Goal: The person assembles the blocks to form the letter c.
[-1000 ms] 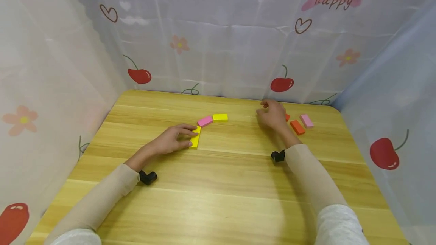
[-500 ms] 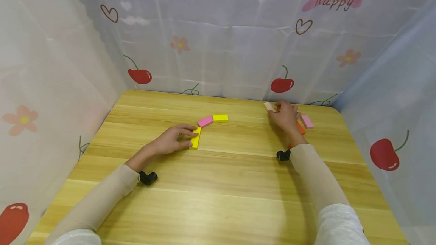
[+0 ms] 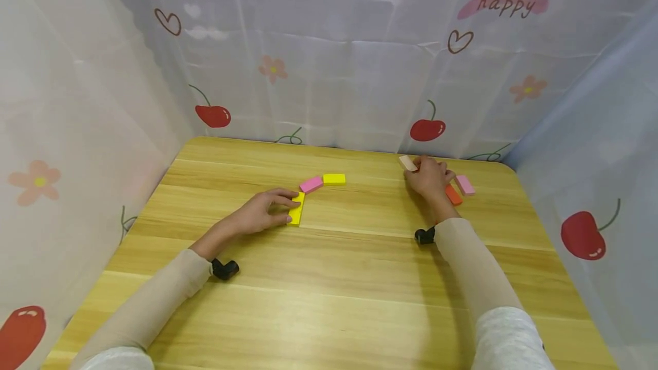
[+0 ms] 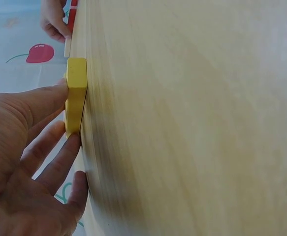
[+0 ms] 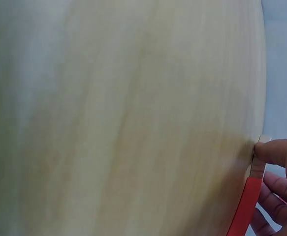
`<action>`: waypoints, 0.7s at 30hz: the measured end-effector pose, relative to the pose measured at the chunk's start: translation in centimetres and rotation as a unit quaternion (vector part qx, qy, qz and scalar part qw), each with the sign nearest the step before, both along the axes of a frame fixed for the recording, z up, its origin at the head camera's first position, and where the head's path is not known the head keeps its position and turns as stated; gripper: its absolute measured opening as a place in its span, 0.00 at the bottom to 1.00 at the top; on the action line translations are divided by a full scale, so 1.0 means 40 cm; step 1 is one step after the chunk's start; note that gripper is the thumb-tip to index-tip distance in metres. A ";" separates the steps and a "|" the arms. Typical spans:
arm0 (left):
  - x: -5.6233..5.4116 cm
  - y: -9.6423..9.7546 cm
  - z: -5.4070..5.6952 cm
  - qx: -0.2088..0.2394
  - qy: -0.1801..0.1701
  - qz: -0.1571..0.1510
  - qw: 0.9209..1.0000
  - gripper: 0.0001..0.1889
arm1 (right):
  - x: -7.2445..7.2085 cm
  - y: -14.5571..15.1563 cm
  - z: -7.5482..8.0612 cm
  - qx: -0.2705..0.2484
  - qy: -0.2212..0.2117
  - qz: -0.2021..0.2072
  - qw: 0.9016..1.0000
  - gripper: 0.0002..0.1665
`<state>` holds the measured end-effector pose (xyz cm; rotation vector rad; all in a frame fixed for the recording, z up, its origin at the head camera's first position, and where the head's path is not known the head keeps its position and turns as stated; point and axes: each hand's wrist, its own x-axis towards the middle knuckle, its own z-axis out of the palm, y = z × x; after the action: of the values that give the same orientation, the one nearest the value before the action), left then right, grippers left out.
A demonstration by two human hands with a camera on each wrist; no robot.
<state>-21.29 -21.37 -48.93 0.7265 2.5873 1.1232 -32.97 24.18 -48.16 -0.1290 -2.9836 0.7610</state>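
Yellow is showing between the fingers of our left hand [image 3: 261,212], which are gripping a yellow block [image 3: 297,211] lying on the tabletop [image 3: 329,296], just beside a pink block [image 3: 311,185]. Farther back, our right hand [image 3: 429,178] is pinching a cream block [image 3: 408,163] between its fingers, just beside a red block [image 5: 244,207].

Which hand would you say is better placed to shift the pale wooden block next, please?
Probably the right hand: its thumb touches the pale wooden block, whereas the left hand is well away from it, with thumb and fingers on the nearer yellow block.
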 end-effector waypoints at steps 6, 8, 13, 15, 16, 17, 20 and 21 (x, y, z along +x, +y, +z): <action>0.000 0.000 0.000 -0.001 0.001 0.001 1.000 0.21 | -0.003 -0.004 0.001 0.011 -0.005 -0.003 1.000 0.26; 0.001 0.001 0.000 -0.003 0.000 0.002 1.000 0.22 | -0.003 -0.005 0.002 0.014 -0.005 -0.003 1.000 0.25; 0.000 0.003 0.000 -0.002 0.000 0.003 1.000 0.22 | 0.000 -0.004 0.004 0.018 -0.003 -0.002 1.000 0.24; 0.000 0.003 -0.001 -0.001 0.000 0.003 1.000 0.22 | 0.003 -0.003 0.006 0.017 0.000 -0.001 1.000 0.24; 0.000 0.003 -0.002 -0.001 0.000 0.002 1.000 0.22 | 0.004 -0.003 0.007 0.017 0.002 0.000 1.000 0.25; 0.000 0.003 -0.002 -0.002 0.000 0.002 1.000 0.22 | 0.005 -0.003 0.008 0.015 0.005 0.000 1.000 0.25; 0.000 0.001 -0.004 -0.004 0.000 0.003 1.000 0.22 | 0.008 -0.003 0.010 0.004 0.015 0.003 1.000 0.25; 0.000 0.000 -0.003 -0.005 0.001 0.004 1.000 0.22 | 0.007 -0.003 0.009 0.002 0.017 0.004 1.000 0.26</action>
<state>-21.29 -21.37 -49.07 0.7164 2.5971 1.1122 -32.68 24.05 -47.79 -0.1034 -2.9543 0.7514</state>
